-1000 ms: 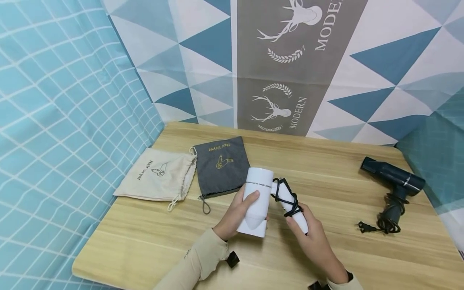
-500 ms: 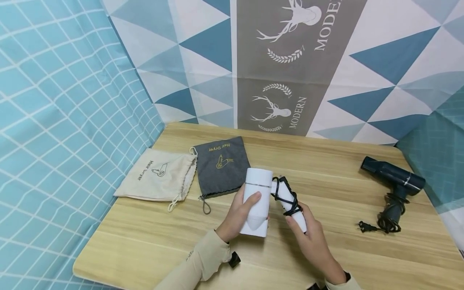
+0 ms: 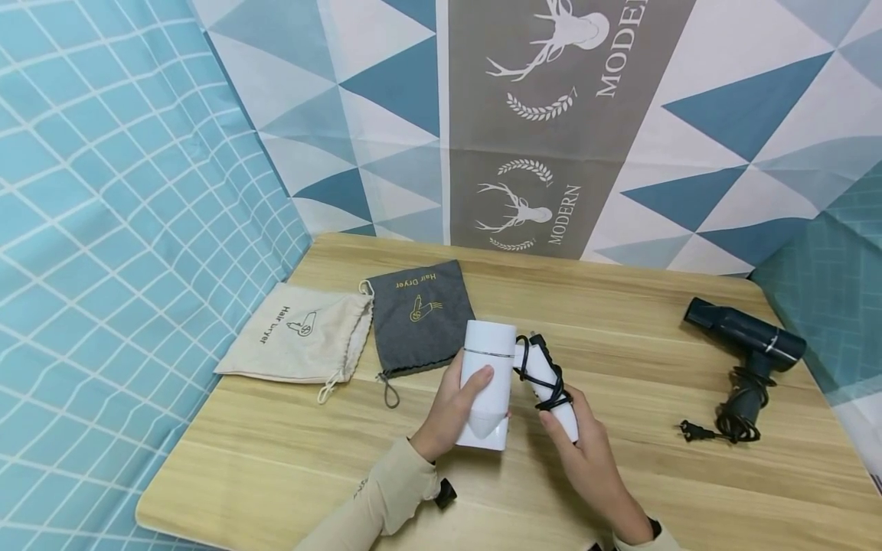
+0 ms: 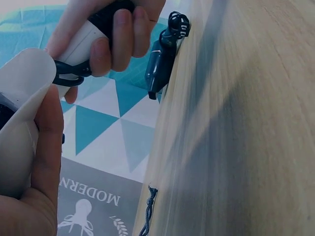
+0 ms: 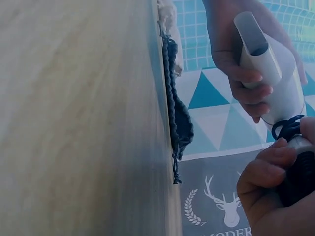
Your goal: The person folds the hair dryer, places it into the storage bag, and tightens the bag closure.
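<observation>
Both hands hold a white hair dryer over the near middle of the wooden table. My left hand grips its barrel, thumb lying along the front and fingers round the far side. The handle, with a black cord wound about it, is in my right hand, held near its lower end. In the right wrist view the flat nozzle of the dryer shows beyond the left hand's fingers. The left wrist view shows the right hand's fingers curled round the handle.
Behind the left hand lies a dark grey drawstring bag printed "Hair Dryer". A cream drawstring bag lies left of it. A black hair dryer with its cord wrapped rests at the right. Patterned cloth hangs behind the table.
The right hand and the dryer's handle have shifted very slightly left and up. Both hands keep their hold; the bags and the black hair dryer stay where they were.
</observation>
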`<state>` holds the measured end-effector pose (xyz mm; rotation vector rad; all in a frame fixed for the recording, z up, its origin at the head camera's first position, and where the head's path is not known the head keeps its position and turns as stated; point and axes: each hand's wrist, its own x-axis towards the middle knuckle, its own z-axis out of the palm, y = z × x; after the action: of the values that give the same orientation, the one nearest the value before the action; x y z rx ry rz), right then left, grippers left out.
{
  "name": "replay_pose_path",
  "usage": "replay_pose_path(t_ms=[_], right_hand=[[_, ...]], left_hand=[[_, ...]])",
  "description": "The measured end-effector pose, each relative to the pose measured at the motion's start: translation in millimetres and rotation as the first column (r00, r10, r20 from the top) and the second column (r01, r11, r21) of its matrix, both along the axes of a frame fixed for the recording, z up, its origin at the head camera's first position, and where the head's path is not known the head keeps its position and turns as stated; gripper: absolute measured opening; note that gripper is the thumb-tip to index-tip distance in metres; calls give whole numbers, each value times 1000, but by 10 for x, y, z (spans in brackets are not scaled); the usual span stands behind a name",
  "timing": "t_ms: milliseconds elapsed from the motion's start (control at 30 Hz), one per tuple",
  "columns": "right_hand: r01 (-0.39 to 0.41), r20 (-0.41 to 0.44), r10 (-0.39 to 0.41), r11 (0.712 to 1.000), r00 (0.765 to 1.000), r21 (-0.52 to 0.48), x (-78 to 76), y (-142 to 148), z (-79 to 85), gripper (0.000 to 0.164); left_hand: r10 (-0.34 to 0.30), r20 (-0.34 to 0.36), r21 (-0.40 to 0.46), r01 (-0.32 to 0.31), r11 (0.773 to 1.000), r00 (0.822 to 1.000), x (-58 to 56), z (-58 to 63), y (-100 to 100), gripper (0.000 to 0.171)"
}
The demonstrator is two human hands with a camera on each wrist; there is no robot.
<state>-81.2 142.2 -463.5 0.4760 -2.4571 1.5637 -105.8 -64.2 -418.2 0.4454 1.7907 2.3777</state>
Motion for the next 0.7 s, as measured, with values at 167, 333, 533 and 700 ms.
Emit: replay_pose_path(t_ms=[167, 333, 533, 700], right_hand=[[-110, 103, 116, 992, 988, -69, 27, 11, 51, 45], [-233, 188, 270, 952, 944, -201, 35, 12, 114, 43], [-255, 238, 316, 933, 918, -254, 71, -10, 134, 48], [-310, 164, 347, 926, 924, -215, 115, -99, 79, 64]], left_hand=[[14, -34, -8, -14, 1000, 999, 27, 28, -26, 33], [32, -99, -6, -32, 999, 995, 19, 23, -27, 34], [49, -137, -30, -54, 998, 989, 27, 23, -1, 35], [144, -226, -71, -164, 984, 963, 91, 13, 77, 36]])
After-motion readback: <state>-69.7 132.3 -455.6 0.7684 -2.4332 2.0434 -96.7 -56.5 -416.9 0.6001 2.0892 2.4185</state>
